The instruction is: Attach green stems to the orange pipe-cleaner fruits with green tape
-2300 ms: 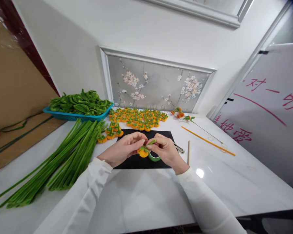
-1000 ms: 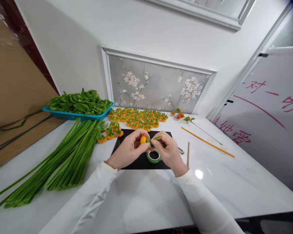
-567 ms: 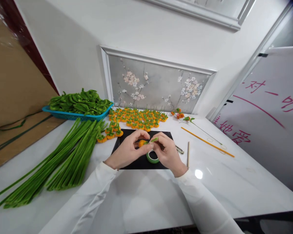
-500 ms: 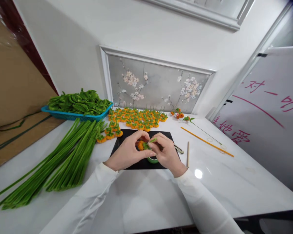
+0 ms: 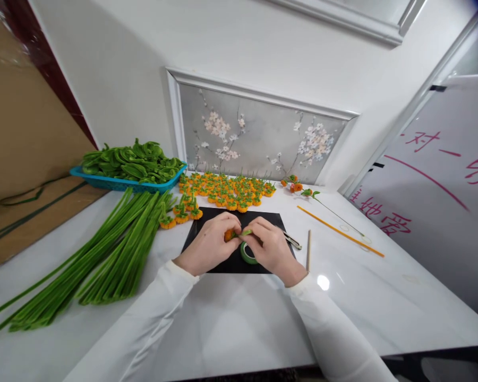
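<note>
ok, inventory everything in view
table: 1, white, foreground
mat: 1, black, on table
tape: 1, green, on mat
cutter: 1, silver, mat edge
stick: 1, tan, right
strip: 1, orange, right
sprig: 1, orange, back right
flower heads: dozens, orange, back centre
tray: 1, blue, back left
leaves: many, green, in tray
stems: many, green, left
panels: 2, grey, on wall
board: 1, white, right
cardboard: uncounted, brown, left
held flower: 1, orange, above mat
left hand: 1, bare, holding flower
right hand: 1, bare, pinching green tip

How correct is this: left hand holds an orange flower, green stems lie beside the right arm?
Not quite: the head view shows the green stems beside the left arm, not the right. The left hand does hold an orange flower.
</note>
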Action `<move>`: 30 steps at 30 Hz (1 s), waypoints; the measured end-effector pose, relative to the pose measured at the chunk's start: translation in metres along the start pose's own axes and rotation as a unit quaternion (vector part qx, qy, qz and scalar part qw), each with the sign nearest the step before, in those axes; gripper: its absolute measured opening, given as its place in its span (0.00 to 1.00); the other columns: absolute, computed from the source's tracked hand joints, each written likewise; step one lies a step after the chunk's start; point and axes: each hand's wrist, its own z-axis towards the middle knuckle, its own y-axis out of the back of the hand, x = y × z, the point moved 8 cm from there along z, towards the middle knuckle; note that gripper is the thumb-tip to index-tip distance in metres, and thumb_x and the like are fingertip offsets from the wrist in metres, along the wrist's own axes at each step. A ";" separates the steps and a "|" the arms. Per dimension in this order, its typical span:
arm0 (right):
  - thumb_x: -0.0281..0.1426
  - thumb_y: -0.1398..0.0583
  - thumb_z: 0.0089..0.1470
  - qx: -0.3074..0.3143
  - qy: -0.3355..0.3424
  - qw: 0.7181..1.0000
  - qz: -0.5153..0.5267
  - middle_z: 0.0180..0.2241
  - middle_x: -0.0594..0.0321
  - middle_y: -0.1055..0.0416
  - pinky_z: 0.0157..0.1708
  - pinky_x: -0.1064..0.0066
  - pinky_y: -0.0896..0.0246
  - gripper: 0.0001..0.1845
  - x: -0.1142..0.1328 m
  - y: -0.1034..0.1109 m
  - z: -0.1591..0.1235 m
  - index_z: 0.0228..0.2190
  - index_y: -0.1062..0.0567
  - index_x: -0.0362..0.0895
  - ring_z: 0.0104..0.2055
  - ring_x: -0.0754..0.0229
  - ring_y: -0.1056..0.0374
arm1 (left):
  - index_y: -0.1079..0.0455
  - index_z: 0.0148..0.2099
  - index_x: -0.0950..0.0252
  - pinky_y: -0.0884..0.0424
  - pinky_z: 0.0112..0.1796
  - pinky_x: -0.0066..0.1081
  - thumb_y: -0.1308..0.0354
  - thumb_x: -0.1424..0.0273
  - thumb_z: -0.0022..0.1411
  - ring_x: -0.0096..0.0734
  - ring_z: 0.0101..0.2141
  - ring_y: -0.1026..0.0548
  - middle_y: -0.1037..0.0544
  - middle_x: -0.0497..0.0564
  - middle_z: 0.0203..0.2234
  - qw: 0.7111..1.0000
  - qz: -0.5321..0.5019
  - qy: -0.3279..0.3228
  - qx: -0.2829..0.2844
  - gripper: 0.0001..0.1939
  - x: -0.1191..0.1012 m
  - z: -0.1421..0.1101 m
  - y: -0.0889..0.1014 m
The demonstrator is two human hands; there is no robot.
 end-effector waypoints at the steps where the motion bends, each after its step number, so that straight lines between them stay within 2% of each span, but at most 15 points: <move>1: 0.28 0.47 0.59 0.006 0.005 1.000 -0.006 0.33 0.59 0.31 0.34 0.71 0.37 0.09 0.000 0.000 0.000 0.32 0.26 0.45 0.34 0.61 0.33 | 0.32 0.27 0.64 0.34 0.36 0.30 0.44 0.75 0.53 0.33 0.35 0.29 0.27 0.51 0.34 1.000 -0.020 0.010 0.004 0.04 0.003 0.000 0.000; 4: 0.29 0.48 0.60 0.013 0.017 1.000 -0.021 0.36 0.58 0.31 0.35 0.72 0.36 0.10 0.000 0.002 0.000 0.34 0.26 0.45 0.36 0.61 0.32 | 0.31 0.26 0.65 0.32 0.34 0.30 0.42 0.72 0.52 0.31 0.32 0.29 0.27 0.50 0.34 0.992 -0.112 0.044 0.034 0.04 0.010 0.000 -0.003; 7: 0.28 0.49 0.61 0.017 0.027 0.998 -0.047 0.37 0.57 0.31 0.34 0.73 0.37 0.10 0.003 0.005 0.000 0.34 0.27 0.45 0.36 0.62 0.32 | 0.31 0.26 0.66 0.31 0.33 0.30 0.41 0.70 0.51 0.29 0.29 0.30 0.26 0.50 0.30 0.970 -0.208 0.088 0.090 0.06 0.012 -0.001 -0.008; 10: 0.25 0.49 0.60 0.042 0.039 0.996 -0.073 0.39 0.57 0.31 0.31 0.74 0.39 0.10 0.008 0.003 0.000 0.34 0.28 0.45 0.36 0.63 0.32 | 0.29 0.27 0.67 0.32 0.31 0.29 0.41 0.68 0.52 0.27 0.25 0.31 0.28 0.47 0.22 0.947 -0.251 0.136 0.149 0.07 0.013 -0.004 -0.014; 12: 0.24 0.49 0.59 0.053 0.042 0.995 -0.076 0.38 0.57 0.30 0.29 0.75 0.40 0.10 0.010 0.000 0.000 0.33 0.29 0.44 0.35 0.62 0.32 | 0.28 0.27 0.68 0.33 0.31 0.29 0.41 0.67 0.52 0.27 0.25 0.31 0.27 0.47 0.21 0.942 -0.253 0.145 0.167 0.08 0.011 -0.005 -0.016; 14: 0.24 0.49 0.59 0.054 0.040 0.995 -0.068 0.36 0.58 0.30 0.30 0.74 0.39 0.10 0.010 0.000 0.000 0.32 0.29 0.44 0.36 0.62 0.32 | 0.28 0.26 0.67 0.32 0.32 0.30 0.40 0.68 0.51 0.28 0.26 0.30 0.26 0.48 0.22 0.948 -0.240 0.134 0.158 0.07 0.009 -0.005 -0.014; 20: 0.26 0.49 0.60 0.053 0.035 0.997 -0.033 0.34 0.59 0.29 0.33 0.73 0.37 0.11 0.010 0.001 0.001 0.32 0.27 0.44 0.35 0.62 0.32 | 0.32 0.20 0.66 0.33 0.29 0.28 0.38 0.68 0.49 0.29 0.28 0.29 0.26 0.50 0.28 0.976 -0.184 0.094 0.075 0.10 0.012 0.001 -0.006; 30: 0.27 0.48 0.61 0.053 0.022 0.998 0.002 0.35 0.59 0.29 0.38 0.71 0.36 0.09 0.004 0.003 0.002 0.34 0.27 0.45 0.37 0.61 0.32 | 0.32 0.21 0.66 0.34 0.28 0.27 0.40 0.72 0.52 0.27 0.26 0.30 0.26 0.48 0.23 0.984 -0.145 0.062 0.079 0.09 0.014 0.001 -0.004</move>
